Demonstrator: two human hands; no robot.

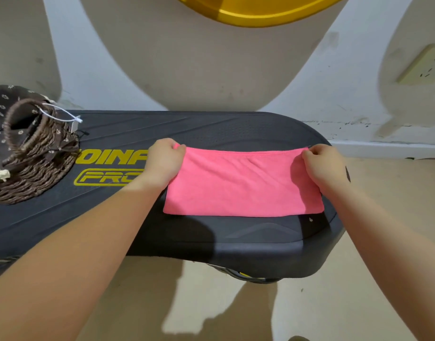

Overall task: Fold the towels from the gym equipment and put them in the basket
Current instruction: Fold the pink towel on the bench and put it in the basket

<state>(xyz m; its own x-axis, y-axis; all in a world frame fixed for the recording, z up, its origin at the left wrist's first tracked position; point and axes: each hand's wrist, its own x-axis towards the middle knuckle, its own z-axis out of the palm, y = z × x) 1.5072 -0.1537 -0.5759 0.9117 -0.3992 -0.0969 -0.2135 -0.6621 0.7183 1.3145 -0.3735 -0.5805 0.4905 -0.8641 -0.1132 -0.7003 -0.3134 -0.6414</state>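
Note:
A pink towel [241, 188] lies folded into a wide rectangle on the right part of a black gym platform [236, 129] with yellow lettering. My left hand [163, 162] pinches the towel's far left corner. My right hand [324, 166] pinches its far right corner. The far edge is pulled taut between both hands, and the near edge lies flat on the platform. A brown wicker basket [37, 166] with a dark flowered lining and a curved handle stands on the platform's left end, well left of my left hand.
A white wall with a socket [422, 65] rises just behind the platform. A yellow object [255, 11] hangs at the top. A white tag on a cord [73, 119] dangles from the basket handle. Beige floor lies below and to the right of the platform.

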